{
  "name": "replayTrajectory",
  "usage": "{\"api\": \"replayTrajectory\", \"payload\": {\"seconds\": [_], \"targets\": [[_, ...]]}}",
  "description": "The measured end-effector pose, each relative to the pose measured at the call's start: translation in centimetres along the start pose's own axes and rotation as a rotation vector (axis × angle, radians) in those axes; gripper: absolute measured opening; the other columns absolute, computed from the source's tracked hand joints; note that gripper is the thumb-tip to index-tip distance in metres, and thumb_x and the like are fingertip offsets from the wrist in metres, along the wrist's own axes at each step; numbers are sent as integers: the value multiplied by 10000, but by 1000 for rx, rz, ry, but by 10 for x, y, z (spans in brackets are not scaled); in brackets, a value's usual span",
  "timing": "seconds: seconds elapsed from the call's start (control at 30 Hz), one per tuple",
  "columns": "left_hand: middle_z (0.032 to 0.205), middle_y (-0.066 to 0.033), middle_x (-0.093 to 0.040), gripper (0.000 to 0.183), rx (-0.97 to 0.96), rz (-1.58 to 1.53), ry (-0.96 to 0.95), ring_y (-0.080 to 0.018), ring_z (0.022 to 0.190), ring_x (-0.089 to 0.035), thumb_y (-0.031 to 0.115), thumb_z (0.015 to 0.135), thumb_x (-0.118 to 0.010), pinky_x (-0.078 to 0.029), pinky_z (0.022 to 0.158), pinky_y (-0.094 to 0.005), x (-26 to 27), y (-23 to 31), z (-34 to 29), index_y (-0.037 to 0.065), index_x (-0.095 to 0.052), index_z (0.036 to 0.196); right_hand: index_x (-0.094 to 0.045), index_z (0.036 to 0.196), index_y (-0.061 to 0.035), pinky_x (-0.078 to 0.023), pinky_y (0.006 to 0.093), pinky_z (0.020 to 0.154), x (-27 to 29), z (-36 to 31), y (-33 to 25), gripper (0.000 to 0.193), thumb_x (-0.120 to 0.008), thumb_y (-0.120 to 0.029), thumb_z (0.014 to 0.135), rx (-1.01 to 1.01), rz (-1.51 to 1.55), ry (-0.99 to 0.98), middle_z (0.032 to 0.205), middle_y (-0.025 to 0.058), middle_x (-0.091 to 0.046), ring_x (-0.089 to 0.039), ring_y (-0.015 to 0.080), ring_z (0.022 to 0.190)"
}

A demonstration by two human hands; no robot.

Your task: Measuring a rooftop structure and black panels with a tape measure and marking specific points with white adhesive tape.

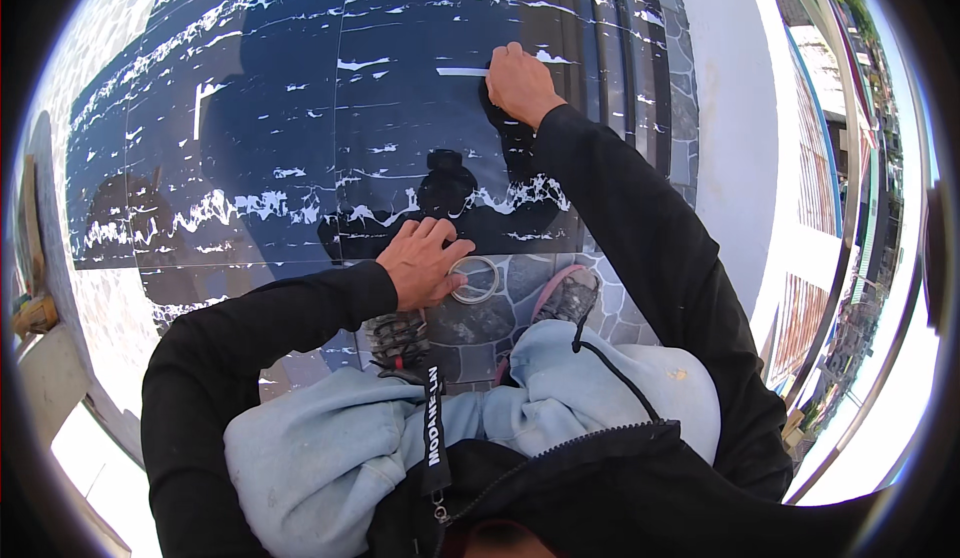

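Glossy black sheets [410, 128] with jagged white, vein-like marks lie flat in front of me. My right hand [520, 83] is stretched far forward over them, its fingers curled together at the right end of a short white strip of tape [460, 72]. The fingertips are partly hidden. My left hand [420, 261] rests by the near edge of the sheets with bent fingers. Its thumb and index finger are at a pale ring-shaped tape roll [475, 298], the thumb overlapping the ring. Another white strip [197, 113] sits on the sheet farther left.
Long dark strips [615, 58] run along the right side of the sheets. Stone-patterned floor [520, 278] shows around my shoes [567, 295]. A low white wall [735, 148] bounds the right side, and a wooden piece [33, 313] stands at the far left.
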State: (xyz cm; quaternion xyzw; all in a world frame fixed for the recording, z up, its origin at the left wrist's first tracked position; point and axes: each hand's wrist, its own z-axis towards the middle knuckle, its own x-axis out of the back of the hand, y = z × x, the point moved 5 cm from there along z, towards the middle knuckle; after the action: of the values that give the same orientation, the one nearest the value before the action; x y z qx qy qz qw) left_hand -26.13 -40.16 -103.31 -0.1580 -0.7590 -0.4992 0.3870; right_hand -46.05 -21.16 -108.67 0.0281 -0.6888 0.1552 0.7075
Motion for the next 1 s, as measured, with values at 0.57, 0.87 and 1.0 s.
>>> {"api": "replayTrajectory", "payload": {"seconds": [0.57,0.87,1.0], "targets": [[1017,-120,-550,299,367,-268,670,-243,948,-572,179,906,-564,-469,861,-354,133,-147,77,108,-591,1194,-543,925,5,-461,431,753,25,13,2,172,-476,-151,899,67,488,-81,881,216,-609,-591,377,848],[1115,-121,-592,377,347,-475,419,-198,1076,-562,241,940,-556,-422,964,-326,161,-123,118,83,-554,1281,-563,892,4,-463,446,762,79,-25,25,187,-489,-168,891,-17,620,-91,891,218,-625,-599,395,856],[1128,-122,-609,487,330,-545,224,-176,1081,-579,341,911,-623,-433,945,-298,165,-81,152,34,-539,1280,-571,868,11,-466,448,736,98,-62,52,189,-507,-167,871,-47,636,-50,865,227,-625,-598,403,828]]}}
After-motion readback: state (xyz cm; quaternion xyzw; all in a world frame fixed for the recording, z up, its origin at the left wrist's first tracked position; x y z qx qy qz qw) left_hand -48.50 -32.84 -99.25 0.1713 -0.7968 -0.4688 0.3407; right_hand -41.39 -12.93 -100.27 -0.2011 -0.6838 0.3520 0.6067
